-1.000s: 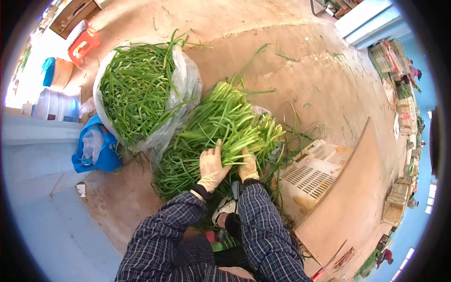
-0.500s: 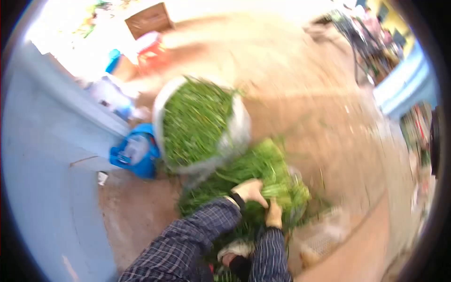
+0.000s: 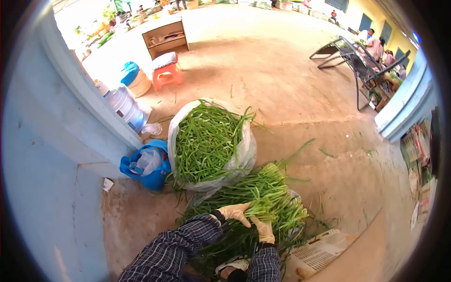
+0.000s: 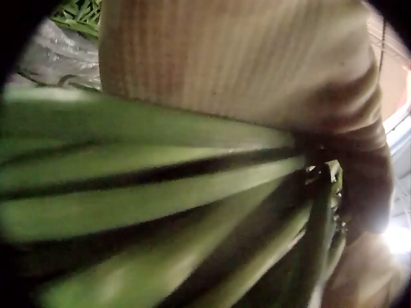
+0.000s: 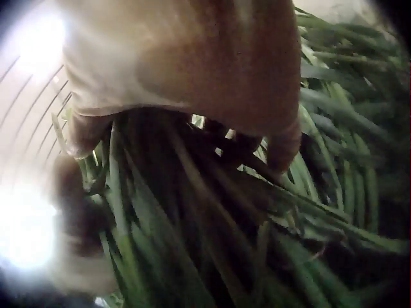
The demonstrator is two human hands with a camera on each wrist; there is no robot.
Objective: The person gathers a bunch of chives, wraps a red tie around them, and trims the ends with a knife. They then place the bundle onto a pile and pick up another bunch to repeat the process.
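A thick bundle of green stalks (image 3: 265, 207) with pale cut ends lies in both gloved hands, on top of a larger heap of greens (image 3: 268, 181). My left hand (image 3: 235, 212) grips its left side, thumb toward the right hand. My right hand (image 3: 264, 229) holds it from the near right side. In the left wrist view, long stalks (image 4: 148, 205) run under the curled left hand (image 4: 244, 64). The right wrist view has the right hand (image 5: 192, 58) curled over leaves (image 5: 192, 212); some fingertips are hidden among them.
Behind the heap stands a plastic-lined sack (image 3: 249, 145) full of greens. A blue bag (image 3: 152, 176) sits left of it by the blue wall (image 3: 42, 155). A perforated plastic crate (image 3: 319, 251) and a tan board (image 3: 361, 256) lie at right. A red stool (image 3: 167, 76) stands farther back.
The head view has tilted up and turned, so the sack, heap and hands appear lower and farther right. Both hands still hold the bundle, with the left hand now lying more sideways across it.
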